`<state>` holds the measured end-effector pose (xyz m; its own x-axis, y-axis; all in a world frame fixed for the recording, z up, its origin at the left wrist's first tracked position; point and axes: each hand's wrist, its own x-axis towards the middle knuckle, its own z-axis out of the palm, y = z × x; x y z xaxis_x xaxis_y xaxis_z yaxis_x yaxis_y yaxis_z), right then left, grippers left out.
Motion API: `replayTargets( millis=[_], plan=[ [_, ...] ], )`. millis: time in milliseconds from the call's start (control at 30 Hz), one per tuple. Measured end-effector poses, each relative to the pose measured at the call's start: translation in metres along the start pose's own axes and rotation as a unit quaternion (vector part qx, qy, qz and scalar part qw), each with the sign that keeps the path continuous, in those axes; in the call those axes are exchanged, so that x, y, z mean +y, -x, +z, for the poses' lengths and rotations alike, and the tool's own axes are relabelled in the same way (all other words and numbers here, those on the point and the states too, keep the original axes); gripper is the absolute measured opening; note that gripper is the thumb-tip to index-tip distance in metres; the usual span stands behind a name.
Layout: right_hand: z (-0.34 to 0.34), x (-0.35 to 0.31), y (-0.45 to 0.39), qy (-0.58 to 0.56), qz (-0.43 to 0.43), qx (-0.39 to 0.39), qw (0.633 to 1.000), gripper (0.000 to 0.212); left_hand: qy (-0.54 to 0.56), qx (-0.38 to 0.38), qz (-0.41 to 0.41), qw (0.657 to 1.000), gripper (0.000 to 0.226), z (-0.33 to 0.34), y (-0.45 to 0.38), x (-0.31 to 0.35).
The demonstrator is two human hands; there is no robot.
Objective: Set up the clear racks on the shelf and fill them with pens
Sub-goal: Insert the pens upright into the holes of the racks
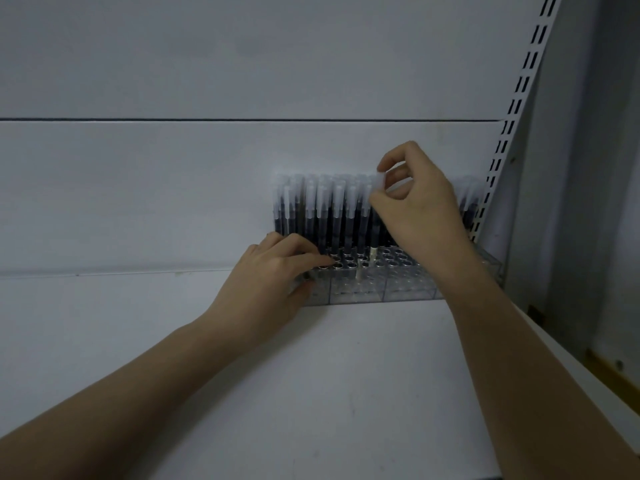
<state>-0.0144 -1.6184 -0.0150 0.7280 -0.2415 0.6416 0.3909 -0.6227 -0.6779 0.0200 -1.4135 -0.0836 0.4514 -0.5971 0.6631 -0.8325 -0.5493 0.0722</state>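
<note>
Two bare hands are working at a row of clear racks [356, 289] sitting at the back right of a white shelf [346, 375]; three front sections are showing. Dark pens [337, 216] with frosted caps are filling the rear holes, too many to count. The right hand [415, 202] is pinching one cap, while the left hand [277, 268], fingers curled, is gripping the rack's left end.
</note>
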Motion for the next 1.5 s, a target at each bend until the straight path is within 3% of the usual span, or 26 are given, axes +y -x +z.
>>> replayTargets(
  millis=[333, 500, 633, 733, 900, 1033, 1233, 1500],
  plan=[
    [0.001, 0.004, 0.001, 0.04, 0.003, -0.032, 0.999, 0.018, -0.005, -0.002, -0.006, 1.0, 0.043, 0.001, 0.0, -0.001],
    [0.005, -0.003, 0.002, 0.041, -0.027, 0.047, 0.998, 0.005, -0.018, -0.002, -0.019, 1.0, 0.028, 0.002, -0.002, 0.003],
    [0.006, -0.025, 0.01, 0.062, -0.079, 0.094, 0.991, 0.005, -0.001, 0.027, -0.064, 0.998, 0.035, -0.001, -0.007, 0.021],
    [0.006, -0.046, 0.016, 0.105, -0.098, 0.015, 0.99, 0.004, -0.004, 0.033, -0.077, 0.996, 0.034, -0.015, -0.008, 0.027],
    [0.007, -0.079, 0.033, 0.199, -0.046, -0.2, 0.958, 0.02, -0.01, -0.07, -0.216, 0.974, 0.063, -0.07, 0.006, 0.029],
    [0.017, -0.115, 0.052, 0.2, -0.012, -0.311, 0.929, 0.033, -0.053, -0.129, -0.299, 0.944, 0.05, -0.127, 0.043, 0.032],
    [0.065, -0.179, 0.097, 0.137, -0.034, -0.37, 0.918, 0.045, -0.11, -0.173, -0.402, 0.893, 0.054, -0.209, 0.13, 0.041],
    [0.144, -0.279, 0.154, 0.085, -0.101, -0.443, 0.887, 0.048, -0.148, -0.139, -0.5, 0.842, 0.053, -0.315, 0.229, 0.029]
  ],
)
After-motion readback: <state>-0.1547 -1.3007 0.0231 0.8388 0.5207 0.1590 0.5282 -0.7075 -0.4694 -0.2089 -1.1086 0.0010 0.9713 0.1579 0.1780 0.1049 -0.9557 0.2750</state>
